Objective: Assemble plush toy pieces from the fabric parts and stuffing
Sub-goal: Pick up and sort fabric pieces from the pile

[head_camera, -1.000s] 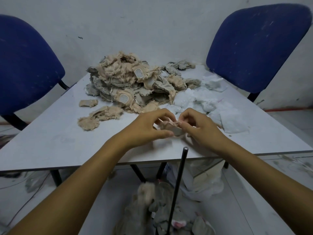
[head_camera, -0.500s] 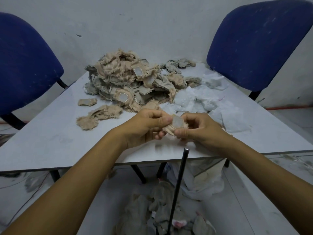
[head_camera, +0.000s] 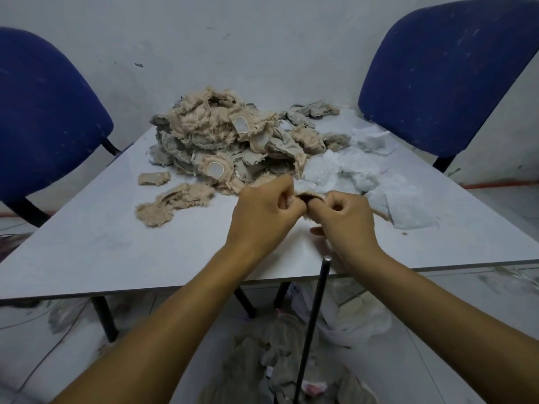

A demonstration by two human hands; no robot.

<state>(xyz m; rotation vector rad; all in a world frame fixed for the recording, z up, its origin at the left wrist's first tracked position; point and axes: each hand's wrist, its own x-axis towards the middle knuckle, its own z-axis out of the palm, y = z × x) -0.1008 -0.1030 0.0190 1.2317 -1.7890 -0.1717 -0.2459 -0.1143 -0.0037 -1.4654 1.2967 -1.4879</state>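
While both fists curl tight, left hand (head_camera: 264,212) and right hand (head_camera: 345,220) pinch small beige fabric piece (head_camera: 309,195) between them above white table (head_camera: 87,246); beige fabric pile (head_camera: 227,141) behind, white scraps (head_camera: 379,182) beside it.

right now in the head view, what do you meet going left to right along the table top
small tan scrap → flat tan pieces → left hand → fabric piece pinched between both hands → right hand → white sheets

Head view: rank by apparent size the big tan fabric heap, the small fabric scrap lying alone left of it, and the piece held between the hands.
1. Fabric heap, largest by far.
2. Small scrap.
3. Held piece, pinched by the left hand and right hand; mostly hidden, so its ranking against the scrap is unsure.
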